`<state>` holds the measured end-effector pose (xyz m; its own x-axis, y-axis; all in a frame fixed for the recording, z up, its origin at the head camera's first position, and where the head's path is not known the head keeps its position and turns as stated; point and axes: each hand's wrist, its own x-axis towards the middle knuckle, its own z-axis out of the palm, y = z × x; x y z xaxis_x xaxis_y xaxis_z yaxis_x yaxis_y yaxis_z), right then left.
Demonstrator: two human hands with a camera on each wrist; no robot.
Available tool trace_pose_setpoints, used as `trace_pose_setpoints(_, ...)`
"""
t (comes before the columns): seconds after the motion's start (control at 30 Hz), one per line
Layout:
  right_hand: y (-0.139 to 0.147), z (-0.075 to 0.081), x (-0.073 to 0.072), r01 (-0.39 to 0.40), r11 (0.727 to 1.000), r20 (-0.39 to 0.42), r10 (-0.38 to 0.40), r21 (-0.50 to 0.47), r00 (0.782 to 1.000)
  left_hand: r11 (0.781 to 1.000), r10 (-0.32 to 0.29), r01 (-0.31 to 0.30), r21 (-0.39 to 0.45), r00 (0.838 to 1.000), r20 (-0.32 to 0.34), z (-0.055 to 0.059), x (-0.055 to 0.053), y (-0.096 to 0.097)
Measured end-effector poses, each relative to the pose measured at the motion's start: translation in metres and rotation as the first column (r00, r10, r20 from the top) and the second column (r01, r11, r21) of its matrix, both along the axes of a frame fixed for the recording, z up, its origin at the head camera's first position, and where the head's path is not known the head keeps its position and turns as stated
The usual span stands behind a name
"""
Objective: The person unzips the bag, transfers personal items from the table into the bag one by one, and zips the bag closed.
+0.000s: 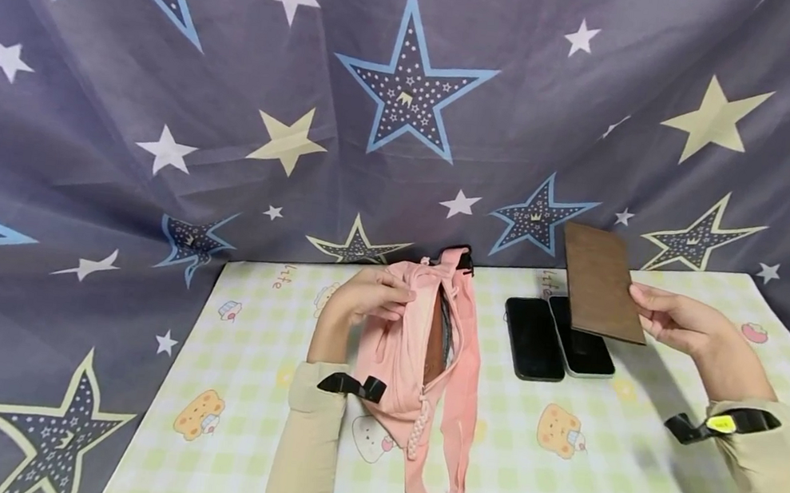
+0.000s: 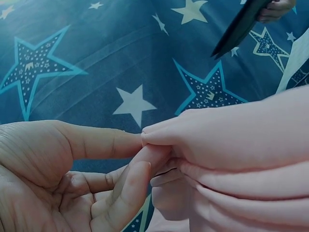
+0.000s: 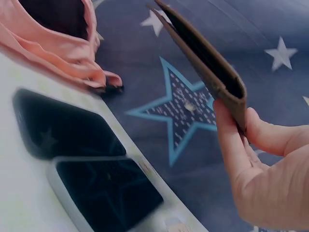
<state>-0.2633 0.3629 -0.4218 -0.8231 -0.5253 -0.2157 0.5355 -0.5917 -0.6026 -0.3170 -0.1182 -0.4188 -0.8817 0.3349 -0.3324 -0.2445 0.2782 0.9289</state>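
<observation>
A pink waist bag (image 1: 397, 359) lies on the table with its zipped main pocket gaping. My left hand (image 1: 371, 296) pinches the fabric at the bag's left side, and the left wrist view shows thumb and fingers (image 2: 130, 186) closed on a fold of it. On the right, my right hand (image 1: 683, 321) holds a brown bifold wallet (image 1: 601, 284) by its edge, raised over the table. Seen in the right wrist view, the wallet (image 3: 207, 63) is folded with a narrow gap between its halves, pinched between thumb and fingers.
Two phones, a black one (image 1: 534, 339) and a light-edged one (image 1: 582, 354), lie side by side between bag and right hand, the second partly behind the wallet. A checked cloth (image 1: 223, 437) covers the table. A star-patterned curtain (image 1: 237, 101) hangs along its back edge.
</observation>
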Motion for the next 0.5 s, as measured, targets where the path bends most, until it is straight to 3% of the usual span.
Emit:
trace_pose_setpoints(0.3,-0.033,0.006,-0.012,-0.132,0.991,-0.078,0.130,-0.023,0.988,1.000,0.021,-0.021,0.021,1.000,0.021,0.001,-0.001,0.000)
trace_pose_setpoints(0.5,-0.043,0.010,-0.011,-0.117,0.991,-0.075,0.121,0.059,0.990,0.999,0.027,-0.028,0.023,0.999,0.021,0.000,-0.002,0.001)
